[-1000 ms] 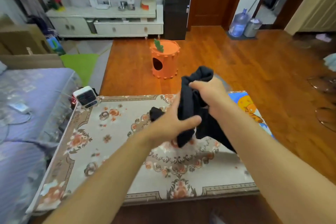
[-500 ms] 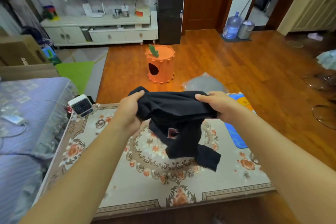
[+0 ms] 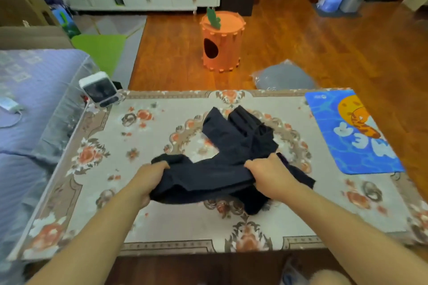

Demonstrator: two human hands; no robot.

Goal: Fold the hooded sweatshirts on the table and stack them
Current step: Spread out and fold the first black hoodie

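Note:
A black hooded sweatshirt (image 3: 234, 146) lies bunched on the middle of the table (image 3: 162, 222), which is covered by a floral cloth. Its far part stretches away toward the table's centre, and a sleeve trails to the right. My left hand (image 3: 148, 178) grips the near left edge of the sweatshirt. My right hand (image 3: 268, 176) grips the near right edge. The stretch of fabric between my hands sags just above the cloth.
A blue cartoon mat (image 3: 352, 132) lies on the table's right end. A small white device (image 3: 100, 89) stands at the back left corner. Beyond the table are an orange carrot-shaped bin (image 3: 221, 41) and a grey bagged bundle (image 3: 283, 76) on the floor. A purple bed (image 3: 27, 104) is at left.
My hands have come down and toward me with the sweatshirt. It hung in the air between them before; now most of it rests on the table.

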